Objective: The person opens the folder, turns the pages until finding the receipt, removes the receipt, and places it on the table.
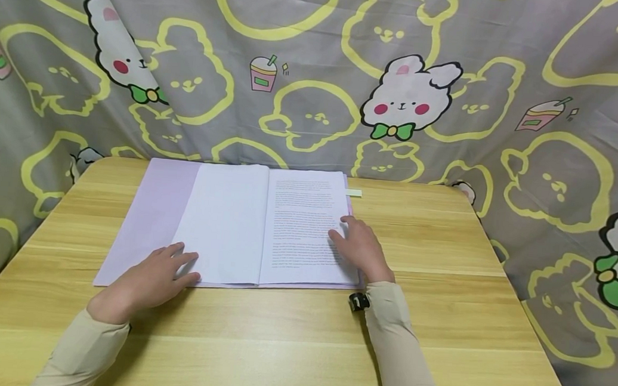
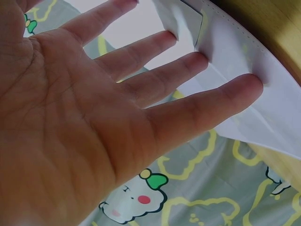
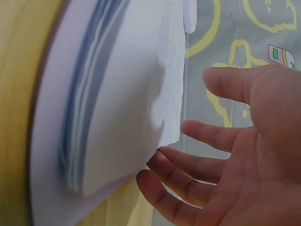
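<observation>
A document in a lilac cover [image 1: 151, 212] lies spread flat on the table. Its left page [image 1: 227, 223] is blank, while small lines of print fill the right page [image 1: 302, 219]. My left hand [image 1: 153, 278], fingers extended, is at the lower left of the blank page, its fingertips over or on the cover and sheet. At the right margin, my right hand [image 1: 361, 247] has its fingers loosely spread. In the right wrist view the lower fingertips meet the edge of the page stack [image 3: 127, 108], and the thumb stands apart from the paper.
A pale green tab [image 1: 354, 192] sticks out from the document's upper right edge. The wooden table [image 1: 277, 346] has rounded back corners. Behind it hangs a grey curtain [image 1: 314, 115] with cartoon prints. A small black device [image 1: 358, 302] sits at my right wrist.
</observation>
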`<state>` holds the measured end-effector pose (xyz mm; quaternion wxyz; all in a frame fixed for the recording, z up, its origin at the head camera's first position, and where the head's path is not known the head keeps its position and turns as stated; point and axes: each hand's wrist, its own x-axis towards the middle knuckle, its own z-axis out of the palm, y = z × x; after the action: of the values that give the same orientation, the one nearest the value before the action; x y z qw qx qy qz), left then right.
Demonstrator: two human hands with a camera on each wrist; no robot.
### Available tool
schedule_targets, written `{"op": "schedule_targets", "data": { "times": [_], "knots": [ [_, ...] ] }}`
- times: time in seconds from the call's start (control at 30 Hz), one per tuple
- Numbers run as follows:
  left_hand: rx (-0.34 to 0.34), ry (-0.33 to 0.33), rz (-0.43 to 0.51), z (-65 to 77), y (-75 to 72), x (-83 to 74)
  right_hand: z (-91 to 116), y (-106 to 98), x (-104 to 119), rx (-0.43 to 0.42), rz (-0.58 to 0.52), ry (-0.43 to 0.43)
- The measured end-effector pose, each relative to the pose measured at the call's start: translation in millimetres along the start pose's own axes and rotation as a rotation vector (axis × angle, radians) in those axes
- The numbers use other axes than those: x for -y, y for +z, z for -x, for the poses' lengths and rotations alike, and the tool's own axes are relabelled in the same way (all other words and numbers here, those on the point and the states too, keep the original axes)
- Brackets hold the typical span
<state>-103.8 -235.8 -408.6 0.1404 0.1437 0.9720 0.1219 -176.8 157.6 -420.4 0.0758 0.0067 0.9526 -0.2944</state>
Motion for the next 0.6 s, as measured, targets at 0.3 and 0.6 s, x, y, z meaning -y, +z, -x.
{"op": "schedule_targets", "data": {
  "times": [0.3,0.6],
  "knots": [
    [0.0,-0.002,0.005,0.2,0.6,0.6,2.7,-5.0,4.3,0.001,0.008,0.025],
    [-0.004,0.004,0.012,0.7,0.0,0.0,5.0,-8.3,6.8,-0.01,-0.003,0.032]
  ]
}}
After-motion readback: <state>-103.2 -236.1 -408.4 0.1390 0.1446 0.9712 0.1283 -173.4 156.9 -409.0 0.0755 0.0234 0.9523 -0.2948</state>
